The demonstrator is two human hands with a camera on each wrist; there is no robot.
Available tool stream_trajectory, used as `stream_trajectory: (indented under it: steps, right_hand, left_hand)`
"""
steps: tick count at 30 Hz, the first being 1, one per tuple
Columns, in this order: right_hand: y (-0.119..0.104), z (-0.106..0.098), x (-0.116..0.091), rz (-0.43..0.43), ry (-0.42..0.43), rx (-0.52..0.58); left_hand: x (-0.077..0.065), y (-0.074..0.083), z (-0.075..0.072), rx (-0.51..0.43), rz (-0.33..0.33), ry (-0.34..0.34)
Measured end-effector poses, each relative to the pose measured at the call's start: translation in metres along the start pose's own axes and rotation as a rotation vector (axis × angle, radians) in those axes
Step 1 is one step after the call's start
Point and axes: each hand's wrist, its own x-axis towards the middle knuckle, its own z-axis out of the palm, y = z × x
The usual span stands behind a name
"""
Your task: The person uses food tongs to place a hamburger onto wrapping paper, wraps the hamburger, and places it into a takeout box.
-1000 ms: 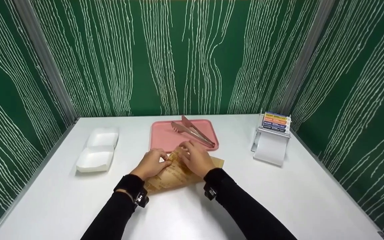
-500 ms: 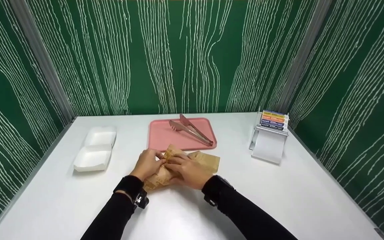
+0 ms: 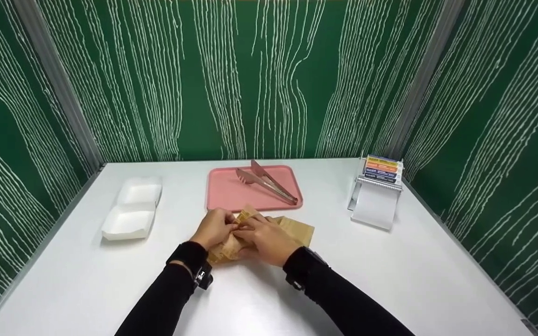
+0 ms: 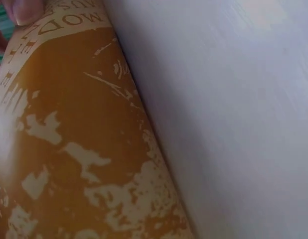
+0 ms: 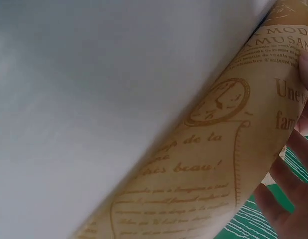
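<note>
A sheet of brown printed food wrapping paper lies folded and bunched between both hands in the middle of the table. My left hand pinches its left part with curled fingers and thumb. Against it, my right hand grips the paper's middle, fingertips close to the left ones. In the left wrist view the paper fills the left side, with a thumb tip at its top. Lettering and a clock print show on the paper in the right wrist view. Whatever the paper encloses is hidden.
Behind the hands sits a pink tray with metal tongs on it. An open white takeaway box stands at the left. To the right is a metal dispenser with a white paper roll and several coloured boxes.
My right hand has come down and left from the paper's upper edge to its middle, folding the paper inward. The left hand keeps its hold, shifting slightly right.
</note>
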Motion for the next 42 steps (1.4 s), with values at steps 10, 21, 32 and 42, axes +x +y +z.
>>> stream_trajectory:
  steps: [10,21,32,42]
  right_hand:
    - [-0.005,0.003,0.002,0.002,0.005,-0.039]
    - [-0.010,0.005,0.008,-0.001,0.024,-0.075]
    - [-0.017,-0.001,0.007,0.087,0.002,-0.234]
    - [-0.009,-0.003,0.005,0.054,0.041,-0.184]
  left_hand:
    - [-0.013,0.012,0.000,0.345,-0.054,0.176]
    - [-0.022,0.028,-0.002,0.686,-0.069,0.121]
    - [-0.010,0.024,0.003,0.561,-0.016,0.120]
    - [-0.012,0.029,-0.011,0.329,-0.192,0.107]
